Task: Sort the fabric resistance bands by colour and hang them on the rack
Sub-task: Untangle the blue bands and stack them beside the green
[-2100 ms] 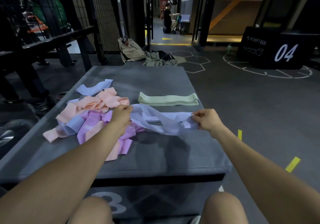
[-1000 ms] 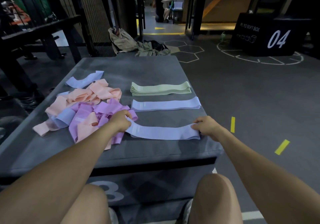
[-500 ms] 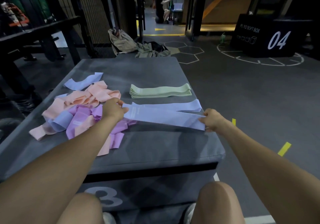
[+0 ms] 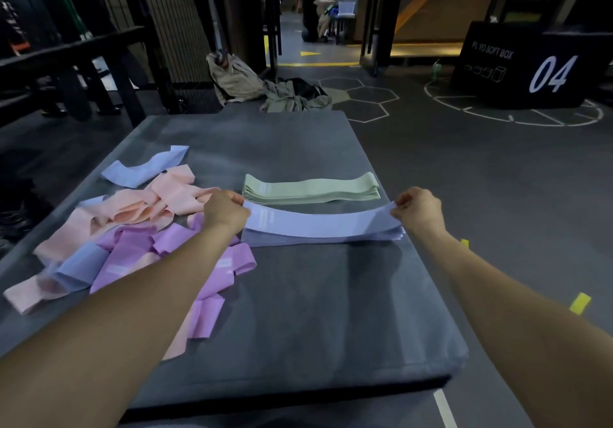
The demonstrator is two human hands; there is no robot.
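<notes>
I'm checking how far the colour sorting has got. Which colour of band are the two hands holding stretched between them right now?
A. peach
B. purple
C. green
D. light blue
D: the left hand and right hand each pinch an end of a light blue band held just above the blue stack, in front of the green stack.

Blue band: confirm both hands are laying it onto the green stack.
Wrong stack. In the head view the left hand and right hand hold the blue band over the blue stack, nearer than the green stack.
</notes>
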